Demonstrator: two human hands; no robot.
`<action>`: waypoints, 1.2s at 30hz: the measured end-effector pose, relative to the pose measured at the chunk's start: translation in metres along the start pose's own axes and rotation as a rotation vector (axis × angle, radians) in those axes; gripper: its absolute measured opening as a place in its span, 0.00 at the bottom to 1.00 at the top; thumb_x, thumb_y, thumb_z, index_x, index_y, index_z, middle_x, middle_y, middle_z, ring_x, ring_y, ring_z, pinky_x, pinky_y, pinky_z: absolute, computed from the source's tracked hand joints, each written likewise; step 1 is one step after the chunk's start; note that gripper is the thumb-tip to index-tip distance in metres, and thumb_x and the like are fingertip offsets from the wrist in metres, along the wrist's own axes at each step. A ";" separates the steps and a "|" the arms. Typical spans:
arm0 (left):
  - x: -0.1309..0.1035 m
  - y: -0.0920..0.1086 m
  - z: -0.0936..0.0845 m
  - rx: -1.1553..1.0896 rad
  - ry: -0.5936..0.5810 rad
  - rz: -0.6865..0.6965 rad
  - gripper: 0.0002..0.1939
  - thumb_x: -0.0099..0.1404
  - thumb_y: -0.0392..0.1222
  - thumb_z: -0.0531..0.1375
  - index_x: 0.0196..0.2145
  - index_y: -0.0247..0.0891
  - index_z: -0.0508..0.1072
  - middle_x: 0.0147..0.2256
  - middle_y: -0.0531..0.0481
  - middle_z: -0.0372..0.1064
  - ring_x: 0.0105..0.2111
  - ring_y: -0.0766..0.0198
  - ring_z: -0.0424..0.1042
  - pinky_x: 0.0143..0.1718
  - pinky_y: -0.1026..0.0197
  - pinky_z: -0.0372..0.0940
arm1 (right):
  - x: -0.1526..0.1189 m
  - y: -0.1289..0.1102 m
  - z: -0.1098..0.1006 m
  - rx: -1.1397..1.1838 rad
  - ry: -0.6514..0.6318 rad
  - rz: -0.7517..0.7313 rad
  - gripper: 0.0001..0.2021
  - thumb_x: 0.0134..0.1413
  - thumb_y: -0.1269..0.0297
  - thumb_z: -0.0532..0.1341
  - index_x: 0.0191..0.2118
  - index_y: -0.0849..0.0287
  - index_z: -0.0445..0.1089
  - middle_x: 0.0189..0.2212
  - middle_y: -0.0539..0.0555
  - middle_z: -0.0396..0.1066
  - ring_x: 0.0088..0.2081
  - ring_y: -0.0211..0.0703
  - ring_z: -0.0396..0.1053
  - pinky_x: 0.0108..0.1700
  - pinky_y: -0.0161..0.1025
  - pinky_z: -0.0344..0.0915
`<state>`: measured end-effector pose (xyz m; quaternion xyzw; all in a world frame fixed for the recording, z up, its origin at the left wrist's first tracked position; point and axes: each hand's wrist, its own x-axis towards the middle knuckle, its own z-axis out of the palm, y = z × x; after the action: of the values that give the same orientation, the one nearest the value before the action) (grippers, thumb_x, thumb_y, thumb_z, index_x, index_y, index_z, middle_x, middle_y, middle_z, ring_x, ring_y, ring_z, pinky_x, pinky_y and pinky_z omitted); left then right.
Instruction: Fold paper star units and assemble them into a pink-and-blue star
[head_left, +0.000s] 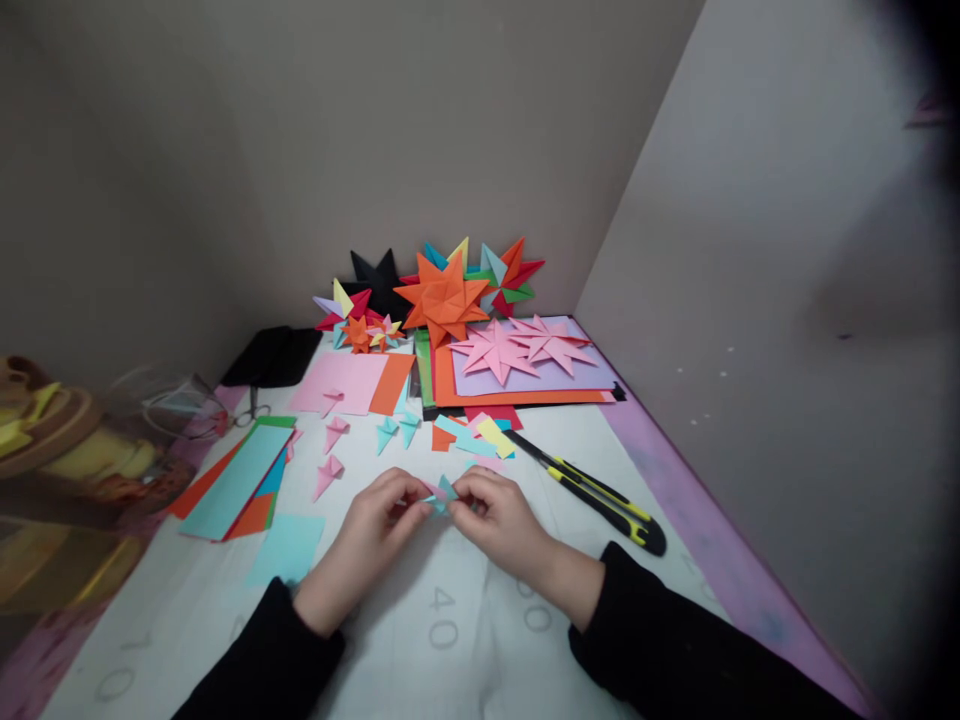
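Between my two hands is a small folded paper piece (444, 492), light blue with some pink. My left hand (382, 520) pinches its left side, and my right hand (499, 520) pinches the right side. The fingertips hide part of the folds. Left of my hands lie several pink folded pieces (328, 476) in a column. Two light blue folded pieces (387, 433) rest just beyond my left hand. A flat light blue paper square (283, 549) lies beside my left wrist.
A yellow and black utility knife (592, 490) lies right of my hands. Paper strips (240, 480) are stacked at left, near scissors (253, 405). Folded paper stars (442, 298) stand against the wall; pink stars (496, 352) lie on stacked paper. Paper scraps (472, 437) lie ahead.
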<state>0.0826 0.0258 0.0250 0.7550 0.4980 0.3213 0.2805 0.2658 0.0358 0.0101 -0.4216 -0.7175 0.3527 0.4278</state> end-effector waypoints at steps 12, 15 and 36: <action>-0.003 0.002 0.002 0.173 0.080 0.204 0.10 0.65 0.31 0.50 0.40 0.39 0.68 0.34 0.49 0.64 0.35 0.65 0.68 0.36 0.62 0.67 | -0.003 0.007 0.003 -0.015 -0.052 0.004 0.09 0.52 0.72 0.56 0.23 0.58 0.62 0.22 0.47 0.57 0.26 0.36 0.59 0.27 0.33 0.56; -0.002 0.002 0.002 0.179 0.090 0.180 0.08 0.65 0.32 0.51 0.38 0.39 0.69 0.33 0.50 0.64 0.34 0.65 0.69 0.35 0.63 0.67 | -0.003 0.005 0.004 -0.026 -0.027 -0.014 0.13 0.53 0.72 0.55 0.20 0.58 0.56 0.20 0.47 0.55 0.26 0.36 0.58 0.27 0.34 0.55; -0.002 0.007 0.007 0.078 0.007 -0.092 0.13 0.68 0.43 0.48 0.28 0.38 0.66 0.25 0.53 0.65 0.26 0.65 0.65 0.29 0.64 0.60 | -0.001 0.000 0.007 0.028 -0.041 0.108 0.19 0.52 0.68 0.56 0.17 0.57 0.47 0.17 0.45 0.50 0.22 0.34 0.53 0.25 0.33 0.51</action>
<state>0.0913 0.0210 0.0260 0.7405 0.5455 0.2909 0.2636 0.2599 0.0342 0.0072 -0.4463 -0.6974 0.3937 0.3993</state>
